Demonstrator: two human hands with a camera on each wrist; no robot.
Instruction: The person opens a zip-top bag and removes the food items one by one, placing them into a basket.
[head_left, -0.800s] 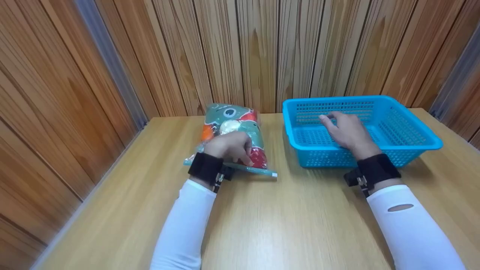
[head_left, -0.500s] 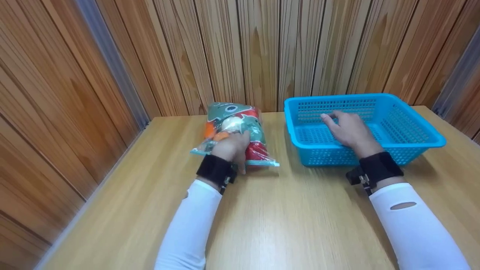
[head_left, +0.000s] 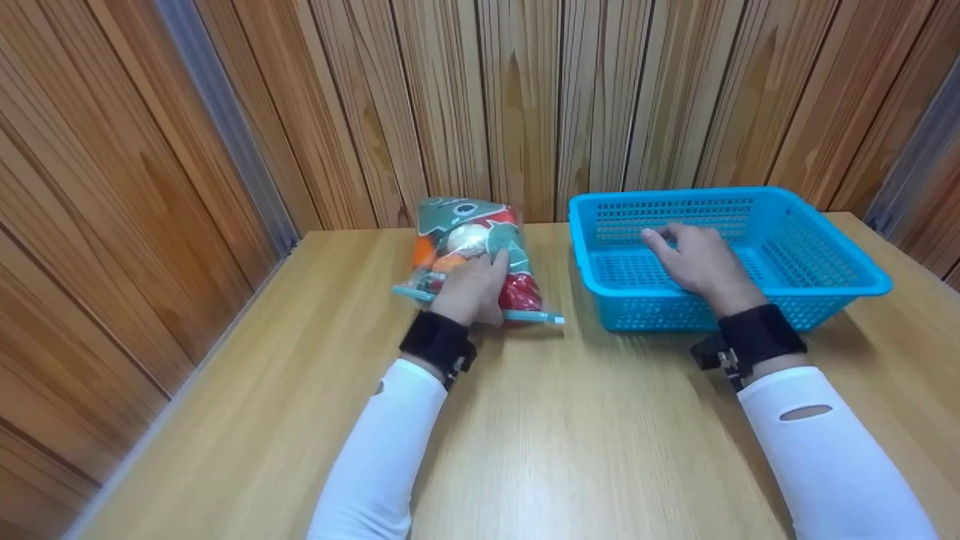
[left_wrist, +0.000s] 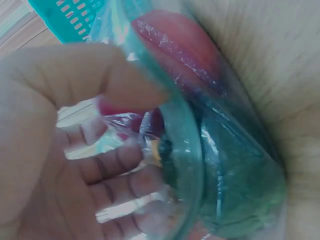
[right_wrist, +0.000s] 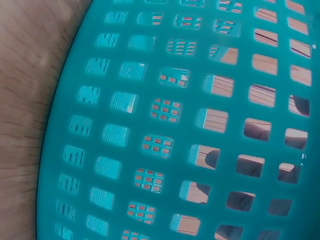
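A clear zip bag (head_left: 517,292) with a printed cartoon eye lies at the back left, holding orange, white, red and green items. My left hand (head_left: 472,289) grips its near side, fingers spread over the top and thumb at the teal zip strip (head_left: 532,316). In the left wrist view, the thumb (left_wrist: 120,82) crosses the strip while the other fingers lie over the upper side. My right hand (head_left: 697,259) lies over the near rim of a blue plastic basket (head_left: 637,292), fingers relaxed above its inside. Through the basket's holes, the right wrist view shows dark parts of that hand.
The wooden tabletop (head_left: 525,450) spreads out in front of both things. Wood-panelled walls (head_left: 510,105) stand close behind and at the left. A gap of table separates the bag from the basket.
My left hand has shifted forward, fingers going from bent at the zip strip to spread over the bag. The bag's near edge has moved away. My right hand has stayed at the basket.
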